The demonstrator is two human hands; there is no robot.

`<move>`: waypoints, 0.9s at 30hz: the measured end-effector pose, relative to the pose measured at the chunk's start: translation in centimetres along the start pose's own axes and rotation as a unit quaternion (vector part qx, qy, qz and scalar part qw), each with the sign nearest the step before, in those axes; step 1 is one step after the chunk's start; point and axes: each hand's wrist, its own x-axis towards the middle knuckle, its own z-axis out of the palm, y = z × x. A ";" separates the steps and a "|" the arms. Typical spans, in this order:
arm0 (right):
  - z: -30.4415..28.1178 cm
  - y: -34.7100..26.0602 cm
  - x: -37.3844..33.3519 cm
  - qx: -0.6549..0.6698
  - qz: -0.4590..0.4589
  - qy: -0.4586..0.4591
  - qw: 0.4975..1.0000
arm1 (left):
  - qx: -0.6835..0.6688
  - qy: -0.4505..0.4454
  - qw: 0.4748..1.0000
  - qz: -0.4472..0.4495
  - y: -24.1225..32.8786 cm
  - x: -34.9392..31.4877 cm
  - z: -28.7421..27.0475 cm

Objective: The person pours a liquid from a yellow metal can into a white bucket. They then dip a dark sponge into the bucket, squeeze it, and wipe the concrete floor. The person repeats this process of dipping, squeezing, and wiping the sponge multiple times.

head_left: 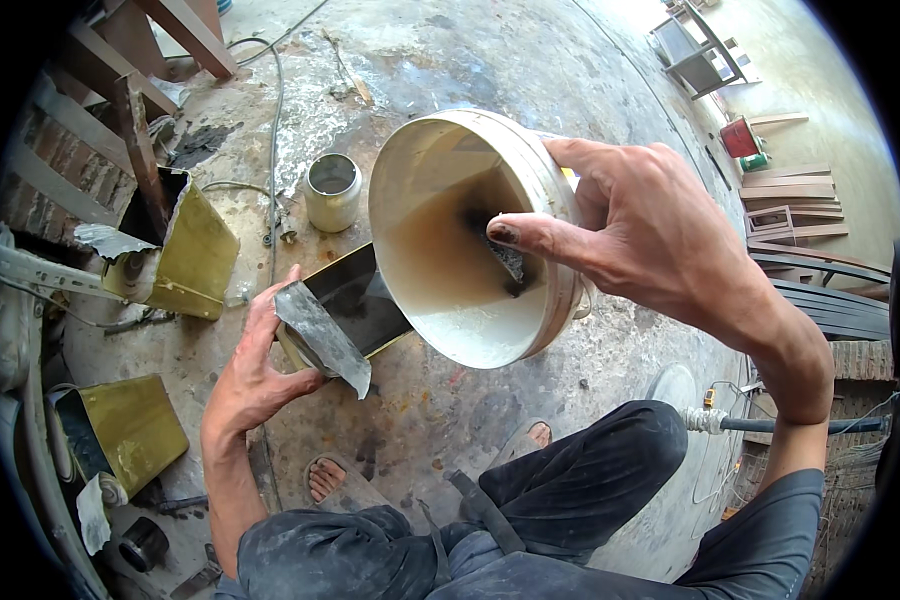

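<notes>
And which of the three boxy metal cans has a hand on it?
The middle can, partly behind the tilted white bucket: the left hand grips its side. The upper golden can and lower golden can, farther left, have none.

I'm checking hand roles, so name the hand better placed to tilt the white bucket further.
Probably the right hand: it grips the white bucket at the rim, thumb inside. The left hand looks occupied, holding one end of the open tin.
</notes>
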 end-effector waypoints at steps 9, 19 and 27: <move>-0.1 -0.4 0.0 0.016 0.006 -0.005 1.000 | 0.005 -0.003 1.000 -0.004 0.1 0.0 0.0; -0.1 -0.4 0.1 0.008 -0.012 0.003 1.000 | -0.005 -0.003 1.000 0.009 -0.3 0.0 0.0; 0.1 -0.3 0.1 -0.020 0.003 -0.005 1.000 | -0.009 -0.002 1.000 0.000 -0.1 0.1 0.0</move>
